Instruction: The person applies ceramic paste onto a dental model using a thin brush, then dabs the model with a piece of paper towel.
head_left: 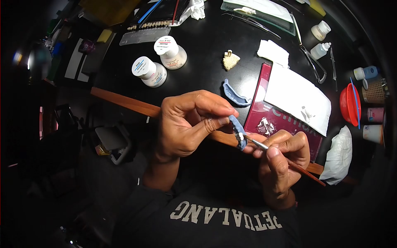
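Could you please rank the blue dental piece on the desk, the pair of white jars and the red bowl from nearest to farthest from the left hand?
From the left hand:
1. blue dental piece on the desk, just above.
2. white jars, upper left.
3. red bowl, far right.

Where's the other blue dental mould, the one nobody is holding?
In the head view the loose blue mould lies on the dark table above the left hand, between the small beige model and the red booklet.

two jars (159, 62) stand left of the book (269, 120), paper (297, 97) on it.
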The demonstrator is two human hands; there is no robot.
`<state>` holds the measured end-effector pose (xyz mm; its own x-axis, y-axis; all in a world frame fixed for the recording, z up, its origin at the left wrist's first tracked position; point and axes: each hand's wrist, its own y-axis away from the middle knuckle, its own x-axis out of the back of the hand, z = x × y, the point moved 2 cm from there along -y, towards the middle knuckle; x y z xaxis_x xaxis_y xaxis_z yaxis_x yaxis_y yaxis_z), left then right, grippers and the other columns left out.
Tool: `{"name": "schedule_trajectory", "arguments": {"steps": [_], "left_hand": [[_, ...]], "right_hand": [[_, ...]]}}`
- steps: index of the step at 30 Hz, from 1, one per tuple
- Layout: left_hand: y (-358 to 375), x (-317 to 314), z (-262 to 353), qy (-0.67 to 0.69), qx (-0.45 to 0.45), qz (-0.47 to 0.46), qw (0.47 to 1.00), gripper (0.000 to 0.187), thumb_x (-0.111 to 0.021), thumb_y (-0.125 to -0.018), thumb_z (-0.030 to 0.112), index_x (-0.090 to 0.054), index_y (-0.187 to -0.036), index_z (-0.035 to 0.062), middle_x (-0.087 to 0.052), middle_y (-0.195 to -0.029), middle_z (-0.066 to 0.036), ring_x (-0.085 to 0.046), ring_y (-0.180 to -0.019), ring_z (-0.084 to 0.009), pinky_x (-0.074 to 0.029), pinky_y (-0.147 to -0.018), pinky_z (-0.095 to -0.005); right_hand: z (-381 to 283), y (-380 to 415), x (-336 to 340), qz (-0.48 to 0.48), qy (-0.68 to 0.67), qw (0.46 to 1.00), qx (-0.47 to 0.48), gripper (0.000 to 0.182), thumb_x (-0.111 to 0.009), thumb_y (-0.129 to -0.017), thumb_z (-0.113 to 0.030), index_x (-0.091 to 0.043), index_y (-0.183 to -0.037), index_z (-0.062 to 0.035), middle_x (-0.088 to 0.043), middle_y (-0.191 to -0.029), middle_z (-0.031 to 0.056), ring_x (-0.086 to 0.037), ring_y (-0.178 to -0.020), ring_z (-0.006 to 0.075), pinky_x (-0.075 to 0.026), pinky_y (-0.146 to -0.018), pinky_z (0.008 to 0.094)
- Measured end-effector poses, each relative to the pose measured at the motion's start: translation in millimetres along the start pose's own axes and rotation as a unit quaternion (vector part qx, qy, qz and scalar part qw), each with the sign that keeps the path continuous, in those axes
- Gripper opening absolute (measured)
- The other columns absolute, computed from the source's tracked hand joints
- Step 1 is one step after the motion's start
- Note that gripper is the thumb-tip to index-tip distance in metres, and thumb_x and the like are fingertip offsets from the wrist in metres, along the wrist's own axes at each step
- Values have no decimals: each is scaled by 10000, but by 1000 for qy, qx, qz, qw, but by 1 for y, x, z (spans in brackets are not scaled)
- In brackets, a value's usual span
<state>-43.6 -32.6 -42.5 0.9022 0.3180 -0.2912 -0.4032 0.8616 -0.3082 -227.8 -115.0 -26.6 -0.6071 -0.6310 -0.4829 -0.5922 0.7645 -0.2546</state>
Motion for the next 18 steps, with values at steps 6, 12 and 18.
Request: {"name": "schedule_trajectory", "arguments": {"steps": [6,12,18], "left_hand": [[0,1,-1,5,-7,-2,1000,110,-700,-880,-95,-700,-985,-60,-681,-965,-230,-742,-855,-279,-663,-782,-406],[1,1,-1,0,-6,-4,1000,110,-702,-878,-95,-699,-983,-62,-680,-964,-234,-742,-850,-280,-661,-779,-403],[0,1,0,-9,-11,-12,1000,97,-710,-876,-92,-698,-964,-52,-684,-962,-230,-741,-845,-274,-656,-768,-384]], "right_hand": [[2,1,1,-4,16,1000,15,122,-549,-946,74,-446,-937,9,-617,-811,169,-694,-743,215,-603,-927,538],[1,0,2,-13,27,1000,8,129,-555,-938,81,-449,-941,7,-622,-809,164,-696,-743,220,-611,-912,519],[0,1,3,-29,39,999,14,125,-553,-938,80,-453,-952,7,-629,-830,169,-700,-760,221,-608,-921,518]]}}
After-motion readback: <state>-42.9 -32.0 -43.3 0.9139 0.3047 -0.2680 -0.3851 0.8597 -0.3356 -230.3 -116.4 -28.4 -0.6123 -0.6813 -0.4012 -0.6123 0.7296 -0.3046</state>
